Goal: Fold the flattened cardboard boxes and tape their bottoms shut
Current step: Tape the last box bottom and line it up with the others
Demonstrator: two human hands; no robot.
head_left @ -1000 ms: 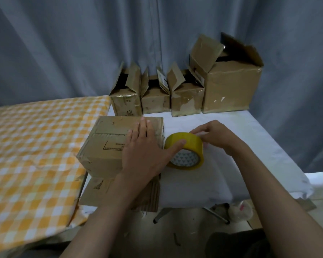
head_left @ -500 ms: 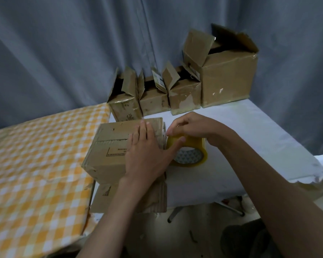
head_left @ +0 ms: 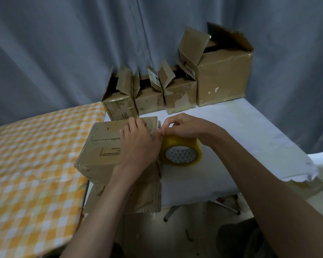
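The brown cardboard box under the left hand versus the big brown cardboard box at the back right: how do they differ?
The brown cardboard box under the left hand is smaller and lies at the near edge of the white-covered table, its flaps folded flat on top. The big brown cardboard box at the back right stands against the curtain with its top flaps raised open. The left hand presses the near box; nothing touches the far one. Both are worn brown cardboard.

A white-covered table [head_left: 250, 127] carries four open brown cardboard boxes [head_left: 224, 79] along its far edge, a folded box [head_left: 101, 146] on flattened cardboard [head_left: 149, 198] near-left, and a yellow tape roll [head_left: 181, 151] just right of it.
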